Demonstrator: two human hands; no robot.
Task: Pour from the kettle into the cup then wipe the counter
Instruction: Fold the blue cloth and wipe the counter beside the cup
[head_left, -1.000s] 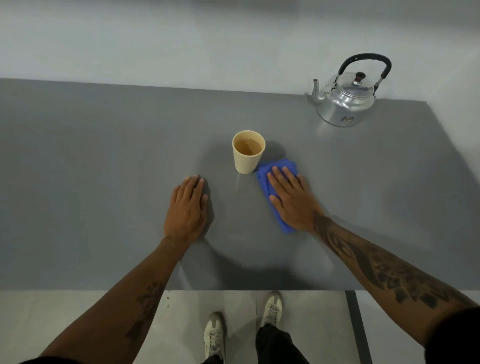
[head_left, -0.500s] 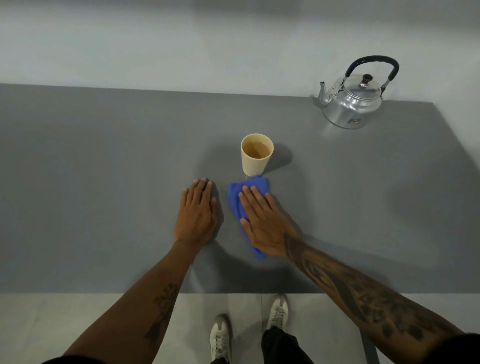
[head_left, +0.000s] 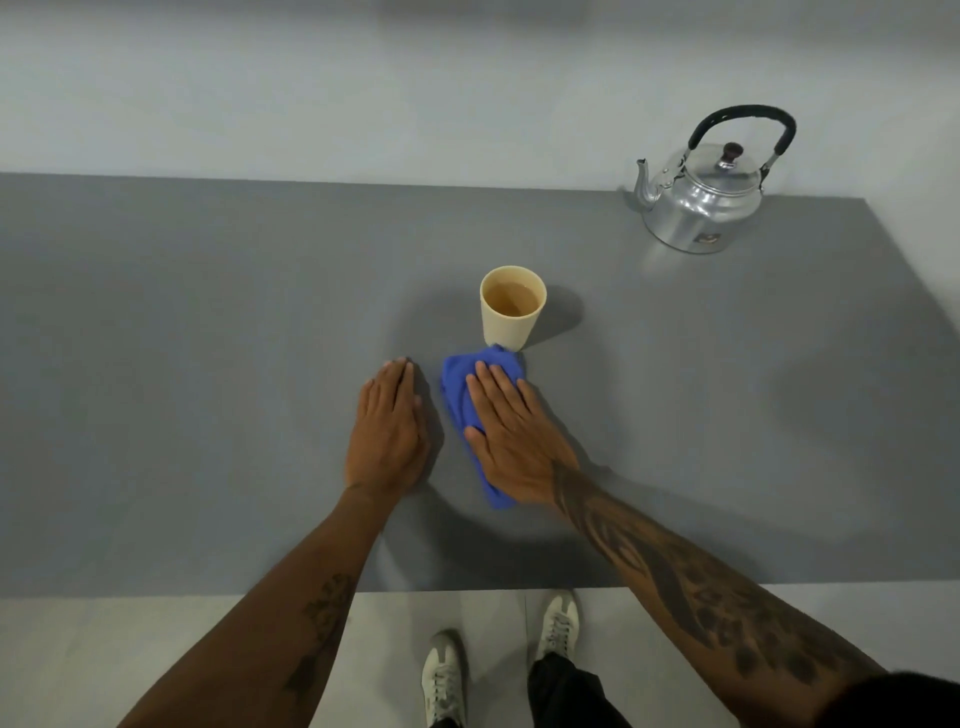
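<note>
A beige cup (head_left: 508, 330) holding brownish liquid stands upright mid-counter. The shiny metal kettle (head_left: 698, 210) with a black handle sits at the far right corner, spout pointing left. Just in front of the cup lies a blue cloth (head_left: 460, 387), its far tip touching the cup's base. My right hand (head_left: 511, 441) presses flat on the cloth and covers its right half. My left hand (head_left: 387, 431) rests palm down on the grey counter (head_left: 208, 364) beside the cloth, holding nothing.
A pale wall runs along the counter's far edge. The near edge is close to my body, with light floor and my two shoes (head_left: 498, 660) below it. The counter's right edge lies past the kettle.
My right hand slid the blue cloth leftward, from the cup's right side to just in front of it, next to my left hand. The left hand, cup and kettle stayed put.
</note>
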